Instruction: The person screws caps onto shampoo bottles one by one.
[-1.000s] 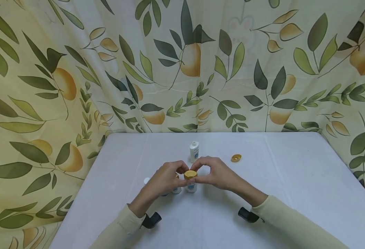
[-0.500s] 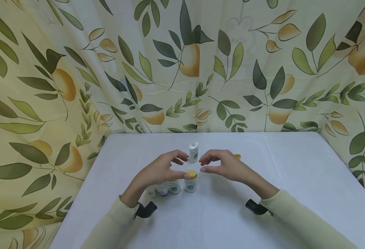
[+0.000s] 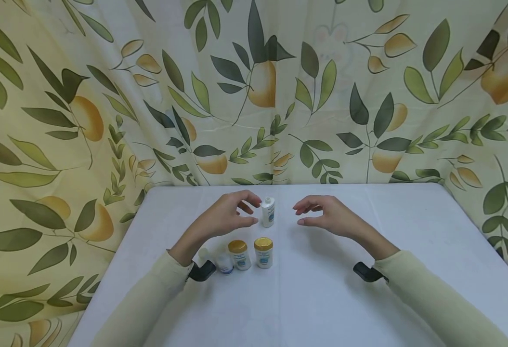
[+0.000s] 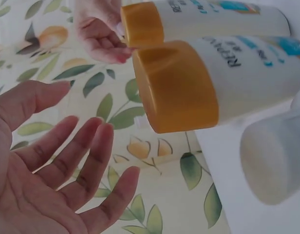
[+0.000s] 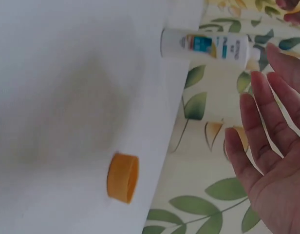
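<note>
My left hand [image 3: 221, 217] hovers with loosely bent fingers just left of a white bottle [image 3: 268, 212] whose narrow neck is uncapped. It holds nothing; its palm and spread fingers show in the left wrist view. On the other side of that bottle, my right hand [image 3: 336, 219] is raised, fingers relaxed, also holding nothing. Nearer to me stand two upright white bottles with gold caps, one on the right [image 3: 264, 253] and one on the left [image 3: 240, 255]. A loose gold cap [image 5: 123, 178] lies on its side on the table in the right wrist view; the right hand hides it in the head view.
Left of the gold-capped bottles stand whitish containers [image 3: 225, 263], partly covered by the left wrist's black camera [image 3: 201, 271]. White cloth covers the table [image 3: 306, 299]. Behind its far edge hangs a leaf-and-fruit patterned curtain [image 3: 236, 96].
Both hands have let go of the gold cap, which now sits on the right-hand near bottle. They have drawn apart and moved up and away, either side of the uncapped bottle.
</note>
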The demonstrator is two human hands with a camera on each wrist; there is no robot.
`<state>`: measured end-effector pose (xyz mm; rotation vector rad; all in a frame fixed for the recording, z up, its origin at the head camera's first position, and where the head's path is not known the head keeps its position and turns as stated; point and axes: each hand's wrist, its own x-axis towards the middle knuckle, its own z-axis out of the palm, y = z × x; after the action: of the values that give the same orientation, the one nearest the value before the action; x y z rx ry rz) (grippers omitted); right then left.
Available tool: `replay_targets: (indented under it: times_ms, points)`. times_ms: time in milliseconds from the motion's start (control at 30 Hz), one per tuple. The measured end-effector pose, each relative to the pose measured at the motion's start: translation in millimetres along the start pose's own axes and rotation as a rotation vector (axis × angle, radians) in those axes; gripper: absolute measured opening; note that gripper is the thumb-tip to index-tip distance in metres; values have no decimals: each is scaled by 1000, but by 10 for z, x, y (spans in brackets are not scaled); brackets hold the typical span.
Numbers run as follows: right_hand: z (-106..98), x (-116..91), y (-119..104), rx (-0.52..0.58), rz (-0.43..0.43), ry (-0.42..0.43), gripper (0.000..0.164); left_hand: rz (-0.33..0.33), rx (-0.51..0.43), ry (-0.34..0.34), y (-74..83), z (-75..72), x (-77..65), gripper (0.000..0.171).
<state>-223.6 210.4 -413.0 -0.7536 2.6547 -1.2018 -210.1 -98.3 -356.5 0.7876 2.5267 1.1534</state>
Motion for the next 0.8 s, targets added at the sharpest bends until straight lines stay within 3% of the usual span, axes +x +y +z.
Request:
replay_targets:
  times_ms: [300, 800]
  points:
    - [-102, 4, 280, -24, 28, -6, 38, -24, 81, 4, 22, -26, 189, 41]
    - [-179, -50, 620, -75, 52, -3, 44, -74, 224, -101, -38, -73, 462, 47]
